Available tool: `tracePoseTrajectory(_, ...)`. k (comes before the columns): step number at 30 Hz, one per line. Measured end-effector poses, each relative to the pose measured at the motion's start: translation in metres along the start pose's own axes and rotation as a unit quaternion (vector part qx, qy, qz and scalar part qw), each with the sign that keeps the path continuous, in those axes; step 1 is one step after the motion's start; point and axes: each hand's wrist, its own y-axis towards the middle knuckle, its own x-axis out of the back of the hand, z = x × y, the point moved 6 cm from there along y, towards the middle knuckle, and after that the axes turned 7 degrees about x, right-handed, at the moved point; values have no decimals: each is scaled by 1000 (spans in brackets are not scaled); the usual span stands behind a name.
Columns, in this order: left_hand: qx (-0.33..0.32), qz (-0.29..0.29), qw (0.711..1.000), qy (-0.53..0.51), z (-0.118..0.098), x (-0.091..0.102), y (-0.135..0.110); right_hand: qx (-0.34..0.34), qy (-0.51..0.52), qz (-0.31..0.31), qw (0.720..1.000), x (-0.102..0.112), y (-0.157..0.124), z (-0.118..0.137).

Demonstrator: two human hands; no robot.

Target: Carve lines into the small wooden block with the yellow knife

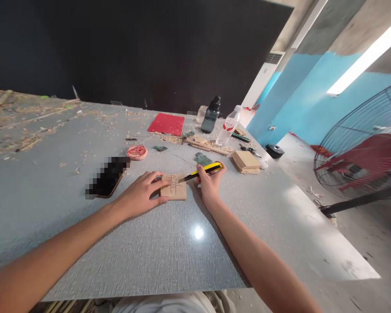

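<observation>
A small square wooden block [179, 194] with lines cut into its top lies flat on the grey table. My left hand [145, 191] grips its left side, the fingers on the upper left and the thumb at the lower left edge. In my right hand [211, 180] is a yellow and black utility knife [211, 167], closed in the fingers. Its blade points left and reaches over the block's carved face; whether the tip touches the wood, I cannot tell. Left of my left hand lies a dark phone [109, 178], partly blurred out.
A round red carved piece [137, 152], a red sheet [166, 124] and green sandpaper scraps [202, 159] lie beyond my hands. Stacked wooden blocks [246, 161], a clear bottle [228, 126] and a dark bottle [211, 116] stand at the right. A fan [361, 134] is beside the table.
</observation>
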Motion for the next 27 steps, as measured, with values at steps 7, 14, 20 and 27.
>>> tracePoseTrajectory(7,9,1,1000,-11,1,-1,1,-14,12,38,999,-6,-2,-1)
tracePoseTrajectory(14,15,3,1000,-14,3,-1,2,4,19,20,1000,-4,-1,2)
tracePoseTrajectory(20,30,1,999,-34,5,1,1,-39,36,84,995,-11,-2,-2)
tracePoseTrajectory(27,30,1,999,-34,3,1,3,-11,-6,-3,1000,0,1,-4)
